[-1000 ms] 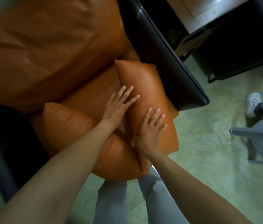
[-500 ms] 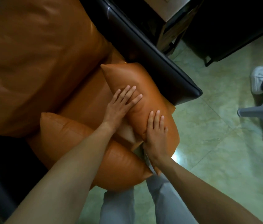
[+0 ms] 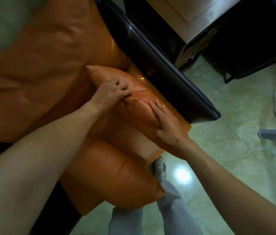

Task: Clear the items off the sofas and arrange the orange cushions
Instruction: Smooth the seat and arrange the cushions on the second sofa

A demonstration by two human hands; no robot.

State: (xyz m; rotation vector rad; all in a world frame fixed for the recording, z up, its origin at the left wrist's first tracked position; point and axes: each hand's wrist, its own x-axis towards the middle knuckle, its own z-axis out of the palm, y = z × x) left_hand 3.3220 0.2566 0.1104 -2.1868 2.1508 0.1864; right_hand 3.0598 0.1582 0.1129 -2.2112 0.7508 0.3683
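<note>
A person is leaning over an orange sofa (image 3: 37,68), settling an orange cushion (image 3: 139,106) against its dark armrest (image 3: 167,72). The left hand (image 3: 111,94) is pinching the leather with curled fingers (image 3: 123,89) — seemingly to tug it square — while the right hand (image 3: 169,128) is pressing flat, fingers straight, to hold it steady. A second cushion (image 3: 110,177) is lying just beside it on the seat's front edge, overhanging the green floor (image 3: 235,150).
</note>
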